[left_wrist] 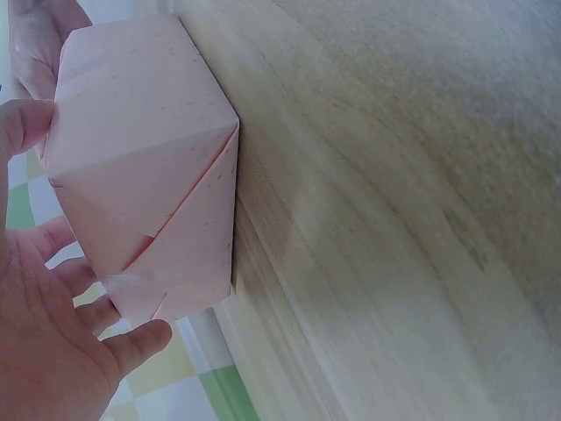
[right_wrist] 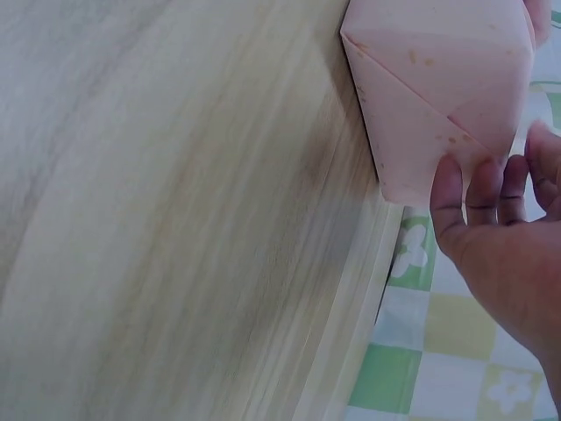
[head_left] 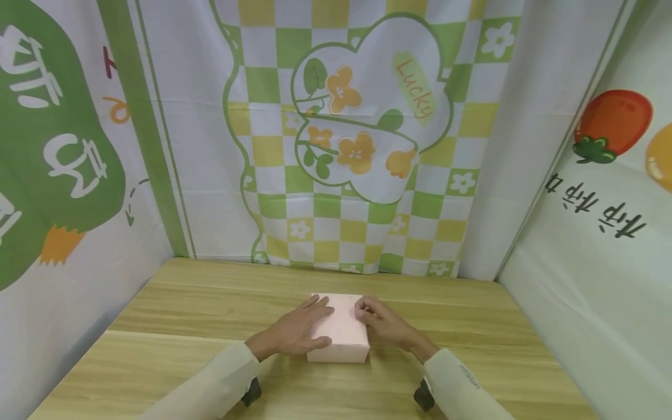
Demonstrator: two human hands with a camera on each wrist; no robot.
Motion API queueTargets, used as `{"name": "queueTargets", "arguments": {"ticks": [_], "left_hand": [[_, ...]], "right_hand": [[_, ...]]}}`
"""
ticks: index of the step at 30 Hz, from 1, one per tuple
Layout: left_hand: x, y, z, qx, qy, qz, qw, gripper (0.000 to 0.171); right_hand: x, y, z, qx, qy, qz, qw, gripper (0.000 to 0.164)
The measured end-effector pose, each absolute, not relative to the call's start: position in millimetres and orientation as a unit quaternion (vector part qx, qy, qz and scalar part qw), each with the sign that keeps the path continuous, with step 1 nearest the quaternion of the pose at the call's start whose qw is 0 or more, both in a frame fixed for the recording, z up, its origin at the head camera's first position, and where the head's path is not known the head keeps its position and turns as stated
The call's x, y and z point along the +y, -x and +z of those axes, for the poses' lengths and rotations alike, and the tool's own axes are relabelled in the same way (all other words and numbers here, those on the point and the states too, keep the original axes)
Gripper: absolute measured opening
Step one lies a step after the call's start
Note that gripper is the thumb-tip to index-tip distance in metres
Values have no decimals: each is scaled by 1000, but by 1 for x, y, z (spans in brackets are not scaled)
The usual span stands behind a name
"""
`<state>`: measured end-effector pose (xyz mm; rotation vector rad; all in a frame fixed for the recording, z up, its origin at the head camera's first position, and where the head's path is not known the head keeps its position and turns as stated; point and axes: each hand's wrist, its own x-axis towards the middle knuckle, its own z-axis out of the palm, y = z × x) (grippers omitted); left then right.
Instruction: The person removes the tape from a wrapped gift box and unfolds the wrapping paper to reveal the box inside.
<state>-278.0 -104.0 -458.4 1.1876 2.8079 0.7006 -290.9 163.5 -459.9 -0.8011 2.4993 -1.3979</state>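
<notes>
A box wrapped in pale pink paper [head_left: 340, 326] sits on the wooden table. Across its top left side rests my left hand [head_left: 301, 329], fingers spread, thumb near the front edge. The left wrist view shows this hand [left_wrist: 53, 324] beside a folded end with a diagonal paper seam. My right hand [head_left: 385, 322] is at the box's upper right edge, with index finger and thumb bent together on the top. In the right wrist view, the other fingers of this hand [right_wrist: 517, 254] touch the box's folded right end [right_wrist: 438, 105].
The wooden table [head_left: 210, 303] extends around the box on all sides. Behind it hangs a green, yellow and white checked curtain [head_left: 357, 227]. Printed white cloth walls [head_left: 588, 280] stand at the left and right. Dark wrist devices [head_left: 424, 395] sit under the sleeves.
</notes>
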Motion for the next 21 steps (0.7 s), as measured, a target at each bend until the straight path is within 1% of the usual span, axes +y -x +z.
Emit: {"name": "queueTargets", "arguments": {"ticks": [7,13,21], "left_hand": [[-104,277,-458,897,-381,225,6,66],[-104,275,-456,897,-377,229,9,66],[-104,276,-457,897,-375,233,14,66]], "right_hand": [[173,295,-463,783,261,-543,156,23],[179,297,-464,754,267,-574,175,29],[189,297,-462,754,253,-575,194,34]]}}
